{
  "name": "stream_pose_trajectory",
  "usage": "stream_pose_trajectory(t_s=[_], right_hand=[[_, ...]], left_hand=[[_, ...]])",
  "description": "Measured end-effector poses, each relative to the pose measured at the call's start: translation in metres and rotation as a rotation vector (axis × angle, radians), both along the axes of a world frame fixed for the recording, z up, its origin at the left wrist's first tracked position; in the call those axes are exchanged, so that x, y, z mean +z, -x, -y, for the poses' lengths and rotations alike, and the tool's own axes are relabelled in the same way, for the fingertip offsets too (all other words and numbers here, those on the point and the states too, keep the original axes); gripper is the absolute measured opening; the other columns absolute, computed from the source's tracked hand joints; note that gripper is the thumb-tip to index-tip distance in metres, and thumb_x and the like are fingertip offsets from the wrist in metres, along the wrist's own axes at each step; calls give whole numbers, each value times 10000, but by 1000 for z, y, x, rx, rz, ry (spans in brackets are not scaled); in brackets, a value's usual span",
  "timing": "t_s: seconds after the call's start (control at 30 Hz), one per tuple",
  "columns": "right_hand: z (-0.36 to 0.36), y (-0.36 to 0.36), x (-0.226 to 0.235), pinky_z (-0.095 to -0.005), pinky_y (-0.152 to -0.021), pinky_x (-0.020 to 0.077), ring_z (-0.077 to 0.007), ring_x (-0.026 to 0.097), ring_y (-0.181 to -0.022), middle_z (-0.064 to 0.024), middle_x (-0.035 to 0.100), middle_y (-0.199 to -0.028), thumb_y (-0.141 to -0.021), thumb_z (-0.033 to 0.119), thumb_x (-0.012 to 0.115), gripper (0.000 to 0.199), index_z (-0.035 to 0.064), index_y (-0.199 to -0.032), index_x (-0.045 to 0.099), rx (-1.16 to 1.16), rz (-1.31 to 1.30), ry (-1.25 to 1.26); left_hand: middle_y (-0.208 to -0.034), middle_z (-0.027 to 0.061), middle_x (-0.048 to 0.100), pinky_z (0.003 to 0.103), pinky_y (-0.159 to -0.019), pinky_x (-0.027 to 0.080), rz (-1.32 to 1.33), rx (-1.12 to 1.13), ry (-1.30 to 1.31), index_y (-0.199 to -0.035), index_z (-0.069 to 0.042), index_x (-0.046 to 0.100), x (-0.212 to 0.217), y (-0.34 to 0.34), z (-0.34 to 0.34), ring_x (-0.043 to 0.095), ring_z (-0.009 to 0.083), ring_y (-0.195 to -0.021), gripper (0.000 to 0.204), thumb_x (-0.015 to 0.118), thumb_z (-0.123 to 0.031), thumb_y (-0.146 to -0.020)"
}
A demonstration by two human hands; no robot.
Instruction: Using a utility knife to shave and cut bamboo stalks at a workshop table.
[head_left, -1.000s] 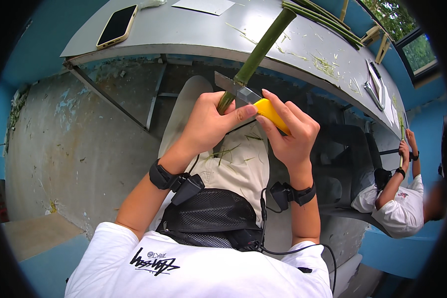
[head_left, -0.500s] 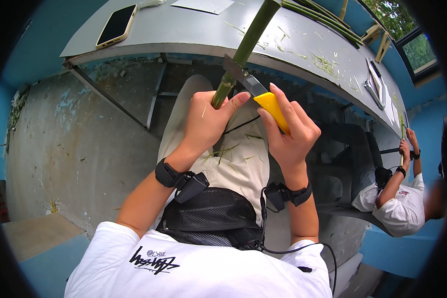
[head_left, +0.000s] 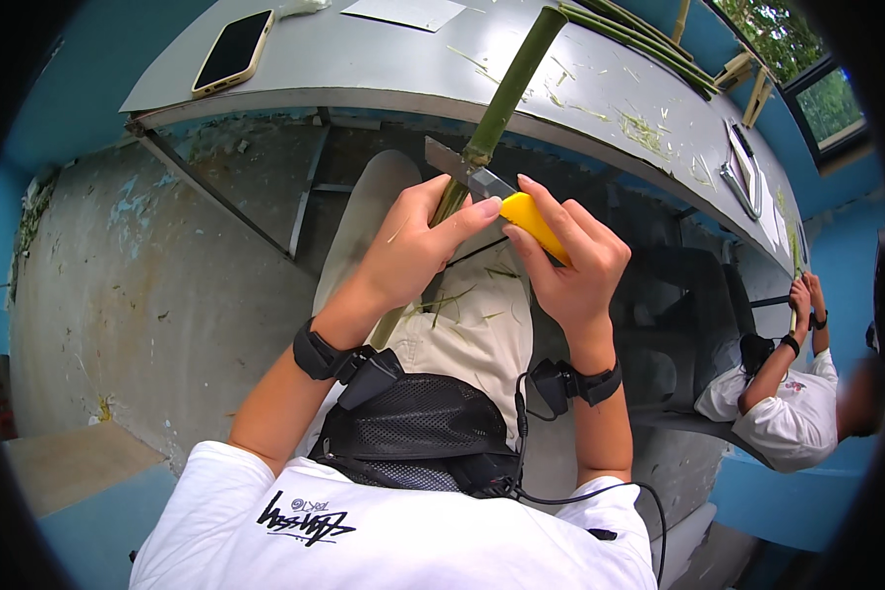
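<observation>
From where I stand, I can't see all of the bamboo stick [head_left: 511,88], because the left hand [head_left: 403,246] covers part of its lower half. The left fingers are wrapped around behind it, so most of them are hidden. Lower down, a bit of stick peeks out by the black wrist strap [head_left: 324,351], and I can't make out its bottom end. The blade of the yellow box cutter [head_left: 533,226] lies across the stick, and I can't tell how deep it goes. The stick is round and green, with a bumpy ring just above the blade. Above the ring it is smooth and dark green; near the hand it looks browner and streaky. It leans over the person's lap, with its top in front of the gray table [head_left: 315,74]. The left hand is curled tight around the stick, its thumb reaching toward the cutter. The right hand [head_left: 580,261] pinches the yellow handle between thumb and fingers. Thin green scraps [head_left: 452,300] lie on the pale pants [head_left: 467,344], and more shavings [head_left: 644,130] lie on the table.
</observation>
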State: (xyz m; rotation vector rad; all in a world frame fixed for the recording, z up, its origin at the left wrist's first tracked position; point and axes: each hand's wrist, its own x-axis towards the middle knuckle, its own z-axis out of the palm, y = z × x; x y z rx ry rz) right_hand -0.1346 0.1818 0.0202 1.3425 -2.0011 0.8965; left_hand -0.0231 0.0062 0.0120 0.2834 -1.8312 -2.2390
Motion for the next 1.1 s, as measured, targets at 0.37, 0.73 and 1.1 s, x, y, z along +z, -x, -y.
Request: stream_pose_trajectory(t_s=[0.37, 0.73, 1.1], right_hand=[[-2, -3, 5, -305, -479, 362, -165, 419, -471, 3, 545, -676, -785, 262, 882, 502, 176, -1270, 786, -22, -33, -2], [-4, -8, 0, -315, -478, 367, -167, 433, -473, 1, 537, -671, -780, 251, 888, 509, 174, -1272, 785, -63, -51, -3], [-1, -2, -6, -310, -482, 374, -164, 442, -477, 0, 545, -673, -776, 237, 890, 519, 178, -1280, 782, -57, -25, 42]], left_hand=[[-672, -58, 417, 285, -562, 301, -52, 207, 449, -777, -50, 533, -1, -2, -6, 356, 64, -655, 567, 769, -532, -959], [-582, -26, 386, 300, -508, 292, -55, 312, 567, -676, -47, 480, -10, 2, -1, 336, 89, -584, 624, 837, -507, -901], [-703, -97, 417, 258, -584, 285, 7, 117, 274, -779, -81, 554, -9, 4, 2, 345, 38, -677, 493, 779, -475, -973]])
